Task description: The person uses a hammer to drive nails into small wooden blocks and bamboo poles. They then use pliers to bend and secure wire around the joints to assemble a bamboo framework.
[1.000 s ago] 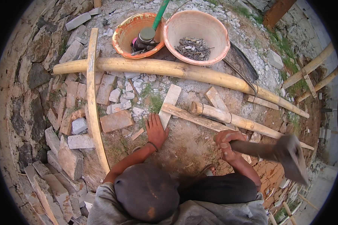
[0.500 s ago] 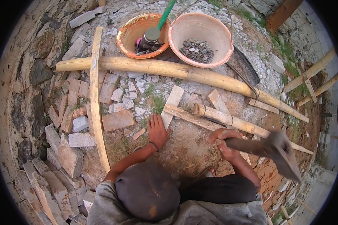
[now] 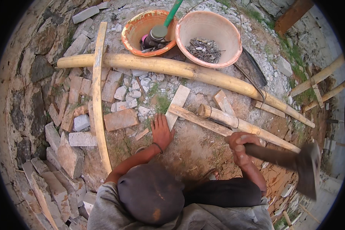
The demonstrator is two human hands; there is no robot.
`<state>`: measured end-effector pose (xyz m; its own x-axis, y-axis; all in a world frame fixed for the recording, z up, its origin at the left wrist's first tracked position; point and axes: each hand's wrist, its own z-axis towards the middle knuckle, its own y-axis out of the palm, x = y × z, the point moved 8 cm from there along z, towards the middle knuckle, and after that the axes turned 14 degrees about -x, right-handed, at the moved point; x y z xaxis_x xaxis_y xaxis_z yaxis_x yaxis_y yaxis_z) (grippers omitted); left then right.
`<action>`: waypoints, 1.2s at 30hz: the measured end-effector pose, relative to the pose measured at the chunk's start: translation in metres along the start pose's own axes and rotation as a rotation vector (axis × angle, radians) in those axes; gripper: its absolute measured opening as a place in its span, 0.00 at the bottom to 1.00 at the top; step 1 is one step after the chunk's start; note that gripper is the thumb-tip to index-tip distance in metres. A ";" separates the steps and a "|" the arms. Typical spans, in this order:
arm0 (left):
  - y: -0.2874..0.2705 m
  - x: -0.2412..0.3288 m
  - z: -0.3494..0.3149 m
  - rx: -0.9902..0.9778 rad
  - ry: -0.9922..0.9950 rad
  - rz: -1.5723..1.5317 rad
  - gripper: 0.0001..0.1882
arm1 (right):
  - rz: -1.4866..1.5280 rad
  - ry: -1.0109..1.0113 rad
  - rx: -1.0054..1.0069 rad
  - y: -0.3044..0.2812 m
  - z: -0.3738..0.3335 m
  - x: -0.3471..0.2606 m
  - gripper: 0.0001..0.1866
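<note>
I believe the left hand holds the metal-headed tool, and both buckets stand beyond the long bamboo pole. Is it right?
Not entirely: the head view shows the right hand, not the left hand, holding the metal-headed tool. The orange bucket and the pale bucket do stand beyond the long bamboo pole.

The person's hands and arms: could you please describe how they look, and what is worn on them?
Both the left hand and the right hand are bare, without gloves. A thin dark band circles the left wrist; none shows on the right. The forearms are uncovered, and the loose grey sleeves end around the elbows.
</note>
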<state>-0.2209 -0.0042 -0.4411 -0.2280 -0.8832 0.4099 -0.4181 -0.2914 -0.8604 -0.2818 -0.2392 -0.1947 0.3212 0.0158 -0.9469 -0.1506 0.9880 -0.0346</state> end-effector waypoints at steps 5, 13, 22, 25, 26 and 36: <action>0.002 -0.001 -0.002 -0.008 -0.014 -0.001 0.45 | -0.587 0.894 -0.325 0.052 -0.050 0.144 0.08; 0.000 -0.001 0.001 0.011 -0.028 0.012 0.44 | -0.225 0.351 0.087 -0.001 0.008 0.018 0.05; -0.004 0.000 0.001 -0.048 -0.047 0.035 0.44 | -0.570 0.895 -0.321 0.054 -0.047 0.155 0.09; -0.008 0.003 0.003 -0.003 -0.023 0.050 0.44 | -0.444 0.700 -0.123 0.029 -0.019 0.098 0.08; -0.006 0.002 0.002 -0.014 -0.031 0.047 0.44 | -0.380 0.633 -0.098 0.022 -0.013 0.073 0.07; -0.005 0.000 -0.001 -0.021 -0.041 0.011 0.43 | -0.619 0.847 -0.391 0.058 -0.051 0.154 0.13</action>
<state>-0.2201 -0.0028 -0.4367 -0.1971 -0.9007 0.3872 -0.4343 -0.2738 -0.8581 -0.2889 -0.1874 -0.3588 -0.2753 -0.7189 -0.6383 -0.5170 0.6705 -0.5322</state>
